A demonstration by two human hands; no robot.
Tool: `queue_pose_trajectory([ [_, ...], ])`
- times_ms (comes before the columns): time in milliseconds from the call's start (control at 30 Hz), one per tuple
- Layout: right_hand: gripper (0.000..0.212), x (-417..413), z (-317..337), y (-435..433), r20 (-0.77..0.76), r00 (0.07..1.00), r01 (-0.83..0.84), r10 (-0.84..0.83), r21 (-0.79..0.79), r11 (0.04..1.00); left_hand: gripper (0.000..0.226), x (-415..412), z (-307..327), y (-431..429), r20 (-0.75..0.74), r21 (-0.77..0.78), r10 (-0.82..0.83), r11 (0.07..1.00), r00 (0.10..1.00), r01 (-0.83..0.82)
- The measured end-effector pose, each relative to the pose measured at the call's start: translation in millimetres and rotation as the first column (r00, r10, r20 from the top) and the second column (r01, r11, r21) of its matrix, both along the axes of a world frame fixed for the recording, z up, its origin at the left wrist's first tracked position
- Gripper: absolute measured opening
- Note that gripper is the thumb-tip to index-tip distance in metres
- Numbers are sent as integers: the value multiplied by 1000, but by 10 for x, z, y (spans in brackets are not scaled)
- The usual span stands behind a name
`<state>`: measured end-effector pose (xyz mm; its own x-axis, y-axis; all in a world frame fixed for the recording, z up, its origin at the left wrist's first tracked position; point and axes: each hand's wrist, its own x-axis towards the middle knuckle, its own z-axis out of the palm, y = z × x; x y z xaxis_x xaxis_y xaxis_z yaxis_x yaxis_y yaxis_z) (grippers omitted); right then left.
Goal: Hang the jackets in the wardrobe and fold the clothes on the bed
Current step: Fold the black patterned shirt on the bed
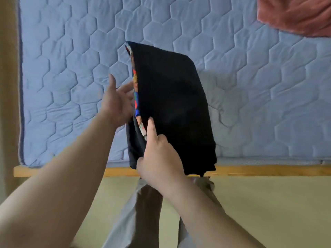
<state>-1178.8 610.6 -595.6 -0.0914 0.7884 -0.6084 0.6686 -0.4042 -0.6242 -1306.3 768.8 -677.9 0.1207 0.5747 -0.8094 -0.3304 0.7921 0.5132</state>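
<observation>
A folded black garment [172, 104] with a colourful print showing along its left edge is held up on edge above the near side of the bed. My right hand [159, 158] grips its lower left corner, thumb on the black outer face. My left hand [116, 102] is at the printed left edge, fingers reaching into the fold; the fingertips are hidden by the cloth. The bed is a pale blue quilted mattress [71, 68] with a hexagon pattern.
A reddish-pink cloth [297, 15] lies at the bed's far right corner. A wooden bed frame rail [268, 170] runs along the near edge. Below it is pale yellow floor [268, 212], with my legs in view.
</observation>
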Motion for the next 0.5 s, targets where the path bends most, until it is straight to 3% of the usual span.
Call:
queue_pose_trajectory([
  [67,101,-454,-327,-3,79,996,-38,42,-51,998,105,-349,-37,87,19,7,-65,998,998,65],
  [100,99,-645,-482,-15,118,990,-65,74,-76,995,102,-437,-60,99,-26,17,-126,992,992,126],
  [200,98,-1005,-929,-72,231,966,-94,114,-94,991,55,-501,-206,79,-269,28,-334,935,904,353],
  [267,100,-1111,-1145,-124,293,951,-76,93,-70,995,37,-502,-398,61,-452,-27,-346,926,822,375],
  [433,100,-1257,-1387,-349,395,917,-100,50,109,989,53,-442,-690,157,-793,-37,-355,839,495,542],
  [500,97,-1284,-1403,-483,392,919,-107,33,169,980,57,-427,-738,173,-839,-38,-310,853,447,520],
])
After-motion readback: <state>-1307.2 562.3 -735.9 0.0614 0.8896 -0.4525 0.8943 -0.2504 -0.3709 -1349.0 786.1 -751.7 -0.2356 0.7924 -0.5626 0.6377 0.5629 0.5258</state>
